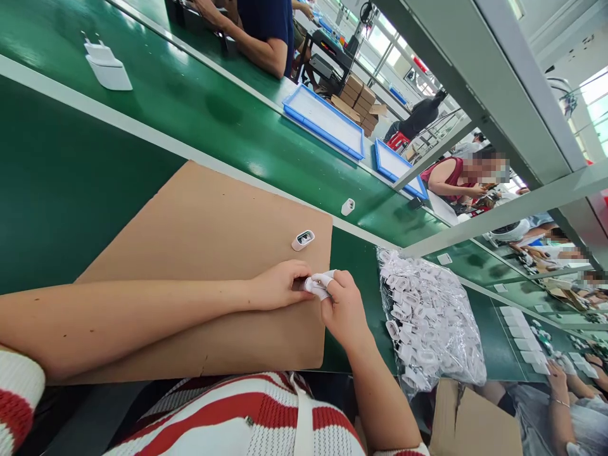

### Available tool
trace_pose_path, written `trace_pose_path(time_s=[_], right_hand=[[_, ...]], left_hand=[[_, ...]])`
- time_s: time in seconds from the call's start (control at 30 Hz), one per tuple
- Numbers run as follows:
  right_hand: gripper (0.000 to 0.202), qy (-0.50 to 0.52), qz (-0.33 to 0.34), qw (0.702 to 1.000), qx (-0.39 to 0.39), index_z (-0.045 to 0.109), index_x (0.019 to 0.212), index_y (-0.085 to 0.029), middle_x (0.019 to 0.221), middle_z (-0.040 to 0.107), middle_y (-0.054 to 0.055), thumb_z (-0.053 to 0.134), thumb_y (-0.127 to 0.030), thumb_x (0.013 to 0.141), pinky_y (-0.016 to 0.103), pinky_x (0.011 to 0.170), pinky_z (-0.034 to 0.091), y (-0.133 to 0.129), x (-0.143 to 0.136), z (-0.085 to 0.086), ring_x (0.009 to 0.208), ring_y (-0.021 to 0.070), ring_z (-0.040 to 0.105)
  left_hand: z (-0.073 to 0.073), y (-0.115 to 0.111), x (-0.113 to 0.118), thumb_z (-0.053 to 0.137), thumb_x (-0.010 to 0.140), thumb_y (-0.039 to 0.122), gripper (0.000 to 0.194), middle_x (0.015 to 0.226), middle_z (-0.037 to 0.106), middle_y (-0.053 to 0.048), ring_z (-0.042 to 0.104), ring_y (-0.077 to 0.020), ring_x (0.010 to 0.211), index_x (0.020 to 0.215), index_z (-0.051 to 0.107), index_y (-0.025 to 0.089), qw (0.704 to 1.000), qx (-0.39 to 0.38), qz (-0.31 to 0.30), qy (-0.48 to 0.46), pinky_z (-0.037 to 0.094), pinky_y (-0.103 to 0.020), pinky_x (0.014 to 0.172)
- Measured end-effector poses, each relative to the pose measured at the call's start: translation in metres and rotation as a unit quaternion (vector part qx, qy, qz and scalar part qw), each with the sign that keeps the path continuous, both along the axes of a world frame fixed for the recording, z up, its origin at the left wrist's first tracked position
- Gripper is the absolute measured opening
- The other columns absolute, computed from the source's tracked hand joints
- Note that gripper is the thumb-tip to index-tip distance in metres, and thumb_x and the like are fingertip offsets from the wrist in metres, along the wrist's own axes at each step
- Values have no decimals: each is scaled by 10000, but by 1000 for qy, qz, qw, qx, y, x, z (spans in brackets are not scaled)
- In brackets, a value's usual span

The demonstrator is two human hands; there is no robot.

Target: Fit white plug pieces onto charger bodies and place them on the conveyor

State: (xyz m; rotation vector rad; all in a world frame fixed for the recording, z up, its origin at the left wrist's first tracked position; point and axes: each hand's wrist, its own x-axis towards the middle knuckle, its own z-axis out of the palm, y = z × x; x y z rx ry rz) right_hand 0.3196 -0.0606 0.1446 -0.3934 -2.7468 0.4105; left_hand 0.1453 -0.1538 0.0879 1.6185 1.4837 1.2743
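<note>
My left hand [281, 284] reaches in from the left over a brown cardboard sheet [228, 221] and grips a small white charger housing [309, 285]. My right hand [344, 307] meets it from the right, its thumb and finger, in white coverings, closed against the same housing. The fingers hide much of that piece. Just beyond my hands a second white charger housing [303, 240] lies on the cardboard, its open end showing parts inside. To my right stands a clear plastic bag [432, 316] full of white plastic pieces.
A green conveyor belt [228, 136] runs past the bench, carrying a white plug charger [108, 66] and another white housing [348, 206]. Blue-rimmed trays [325, 120] line its far side. A metal frame post [498, 209] slants across at right. Other people sit along the line.
</note>
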Motion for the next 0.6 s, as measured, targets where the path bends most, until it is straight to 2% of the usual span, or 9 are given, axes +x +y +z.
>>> trace_pose_path(time_s=[0.3, 0.4, 0.5, 0.57, 0.6], right_hand=[[296, -53, -10, 996, 77, 641, 812, -212, 806, 566, 37, 537, 51, 723, 308, 626, 362, 4, -8, 0, 773, 204, 470], [270, -45, -39, 995, 78, 626, 751, -215, 784, 570, 30, 562, 44, 711, 303, 612, 351, 2, -10, -7, 751, 196, 468], [202, 17, -102, 995, 7, 656, 754, -222, 762, 596, 23, 615, -24, 760, 295, 652, 406, -4, -9, -20, 754, 193, 510], [140, 85, -131, 984, -91, 708, 910, -233, 859, 669, 25, 661, -134, 822, 295, 717, 470, -4, -3, -29, 804, 192, 574], [187, 121, -142, 973, -138, 713, 1025, -240, 957, 700, 33, 678, -199, 846, 299, 754, 496, -2, 3, -32, 842, 190, 605]], left_hand=[[-4, 1, 1, 648, 899, 474, 300, 895, 673, -53, 617, -211, 846, 885, 668, 175, 1000, 3, 7, -9, 481, -312, 758], [-4, 2, 1, 650, 882, 514, 337, 881, 685, -58, 621, -225, 848, 874, 672, 177, 1000, -10, 21, 11, 489, -322, 754], [-2, 2, 3, 655, 854, 555, 378, 910, 710, -61, 641, -240, 868, 899, 694, 181, 999, -22, 36, 22, 507, -341, 783], [2, 0, 6, 656, 840, 581, 406, 929, 729, -56, 659, -244, 872, 932, 715, 190, 998, -45, 37, 20, 523, -344, 788], [5, -2, 7, 658, 835, 593, 417, 938, 737, -52, 667, -245, 871, 946, 725, 197, 997, -59, 38, 18, 532, -342, 783]])
